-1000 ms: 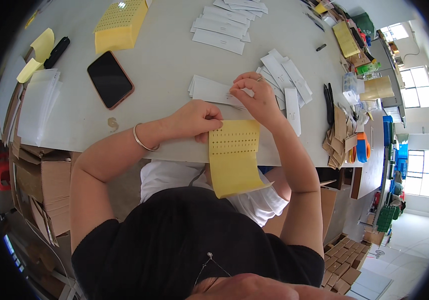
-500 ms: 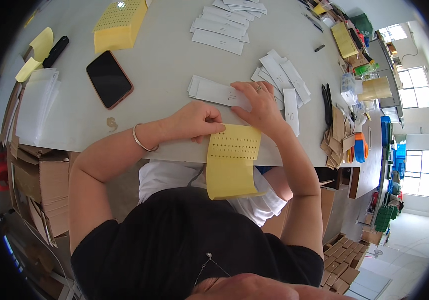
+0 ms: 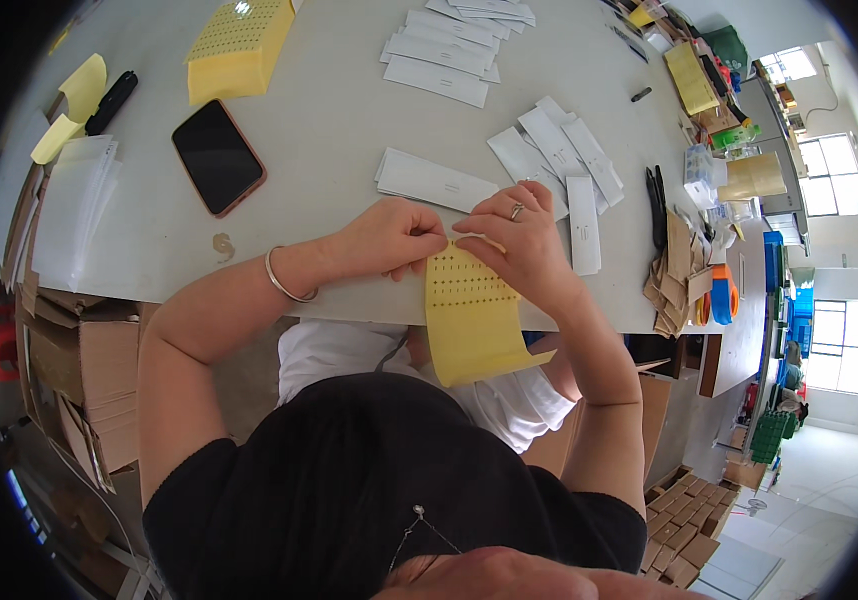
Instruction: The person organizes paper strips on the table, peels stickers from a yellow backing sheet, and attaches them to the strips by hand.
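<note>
My left hand is closed in a pinch on the top left corner of a yellow sticker sheet with rows of small dark marks. The sheet hangs over the table's front edge toward my lap, its lower end curling. My right hand bends over the sheet's top edge, thumb and finger pinched there beside the left fingertips; any small sticker between them is too small to see. Just beyond my hands lies a short stack of white flat strips. Beside my right hand, more white strips lie fanned out.
A phone lies on the left of the table, near a thick yellow sheet stack. Farther back are more white strips. At the right are black scissors, cardboard pieces and tape rolls.
My right hand has left the white strip and moved back to the yellow sheet's top edge. The sheet has shifted slightly right. One strip in the fanned pile now juts farther left.
</note>
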The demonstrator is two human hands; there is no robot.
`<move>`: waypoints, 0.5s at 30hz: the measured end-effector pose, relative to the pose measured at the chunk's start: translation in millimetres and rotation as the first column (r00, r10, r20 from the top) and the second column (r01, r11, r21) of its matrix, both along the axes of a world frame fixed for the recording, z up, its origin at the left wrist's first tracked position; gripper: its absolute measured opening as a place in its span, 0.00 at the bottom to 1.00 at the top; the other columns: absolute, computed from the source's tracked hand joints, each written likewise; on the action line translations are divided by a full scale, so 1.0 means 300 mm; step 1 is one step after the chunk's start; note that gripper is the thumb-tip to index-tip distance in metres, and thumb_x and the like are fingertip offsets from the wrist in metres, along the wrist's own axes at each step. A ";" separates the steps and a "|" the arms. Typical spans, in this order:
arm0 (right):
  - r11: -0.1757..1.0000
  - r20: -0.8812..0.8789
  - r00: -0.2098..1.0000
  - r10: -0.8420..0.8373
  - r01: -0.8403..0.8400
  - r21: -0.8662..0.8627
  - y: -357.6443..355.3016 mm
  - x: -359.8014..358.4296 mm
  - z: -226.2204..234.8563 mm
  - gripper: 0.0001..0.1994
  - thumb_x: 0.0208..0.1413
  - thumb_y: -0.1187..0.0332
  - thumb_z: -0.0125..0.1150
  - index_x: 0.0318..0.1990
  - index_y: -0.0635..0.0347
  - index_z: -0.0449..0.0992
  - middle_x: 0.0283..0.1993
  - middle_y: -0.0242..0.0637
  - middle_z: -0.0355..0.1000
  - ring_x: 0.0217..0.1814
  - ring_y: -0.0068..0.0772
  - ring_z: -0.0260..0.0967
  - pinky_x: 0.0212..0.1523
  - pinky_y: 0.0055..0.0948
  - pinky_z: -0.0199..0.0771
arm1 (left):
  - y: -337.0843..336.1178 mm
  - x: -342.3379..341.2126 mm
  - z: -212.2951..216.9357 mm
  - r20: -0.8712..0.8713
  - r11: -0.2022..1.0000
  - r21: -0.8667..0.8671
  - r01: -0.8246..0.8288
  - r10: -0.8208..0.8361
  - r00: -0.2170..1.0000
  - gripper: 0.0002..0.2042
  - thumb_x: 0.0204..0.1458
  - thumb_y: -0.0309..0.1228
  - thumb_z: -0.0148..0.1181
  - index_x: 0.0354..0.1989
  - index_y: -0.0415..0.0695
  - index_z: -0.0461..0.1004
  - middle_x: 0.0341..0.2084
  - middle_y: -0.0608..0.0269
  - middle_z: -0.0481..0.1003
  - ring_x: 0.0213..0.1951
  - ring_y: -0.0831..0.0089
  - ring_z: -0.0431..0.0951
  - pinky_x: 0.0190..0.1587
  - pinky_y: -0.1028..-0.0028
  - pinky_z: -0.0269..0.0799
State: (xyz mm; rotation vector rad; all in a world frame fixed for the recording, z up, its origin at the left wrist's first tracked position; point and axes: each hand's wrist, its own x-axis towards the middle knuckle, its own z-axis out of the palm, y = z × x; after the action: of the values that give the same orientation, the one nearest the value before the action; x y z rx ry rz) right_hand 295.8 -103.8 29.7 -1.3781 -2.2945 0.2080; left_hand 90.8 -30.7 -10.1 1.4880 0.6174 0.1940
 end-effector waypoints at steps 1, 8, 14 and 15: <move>0.999 0.022 0.999 0.027 -0.028 0.044 0.001 -0.004 -0.014 0.09 0.42 0.70 0.69 0.33 0.52 0.79 0.35 0.27 0.71 0.43 0.32 0.66 0.56 0.40 0.56 | 0.000 0.002 0.001 -0.001 1.000 -0.011 -0.001 0.001 1.000 0.10 0.55 0.32 0.53 0.30 0.38 0.75 0.16 0.68 0.72 0.14 0.84 0.69 0.16 0.82 0.64; 0.967 0.170 0.981 0.091 -0.128 0.222 -0.008 -0.028 0.000 0.04 0.45 0.69 0.66 0.28 0.52 0.77 0.35 0.25 0.72 0.44 0.32 0.65 0.56 0.45 0.55 | 0.014 0.002 0.008 -0.017 0.994 -0.091 -0.061 0.059 0.998 0.12 0.54 0.33 0.52 0.29 0.36 0.74 0.15 0.65 0.72 0.13 0.80 0.70 0.16 0.79 0.65; 0.970 -0.268 0.939 -0.217 0.176 -0.171 0.148 0.002 -0.069 0.01 0.47 0.72 0.63 0.29 0.55 0.77 0.37 0.31 0.73 0.47 0.37 0.65 0.55 0.39 0.55 | 0.009 0.005 0.008 -0.023 1.000 -0.005 -0.007 0.007 1.000 0.12 0.52 0.33 0.53 0.27 0.35 0.74 0.15 0.64 0.73 0.13 0.80 0.70 0.16 0.78 0.65; 0.960 -0.258 0.932 -0.253 0.209 -0.187 0.166 0.001 -0.091 0.01 0.48 0.71 0.63 0.28 0.55 0.77 0.37 0.31 0.73 0.47 0.37 0.66 0.55 0.39 0.55 | 0.009 0.003 0.007 -0.024 1.000 -0.004 -0.008 0.008 1.000 0.12 0.52 0.33 0.53 0.27 0.35 0.74 0.15 0.64 0.73 0.13 0.80 0.70 0.16 0.78 0.65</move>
State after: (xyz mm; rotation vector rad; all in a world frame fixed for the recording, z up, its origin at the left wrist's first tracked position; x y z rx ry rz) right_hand 296.0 -54.1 2.4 -1.5723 -1.8993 0.4837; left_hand 91.7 -28.1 -8.1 1.4863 0.6431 0.1816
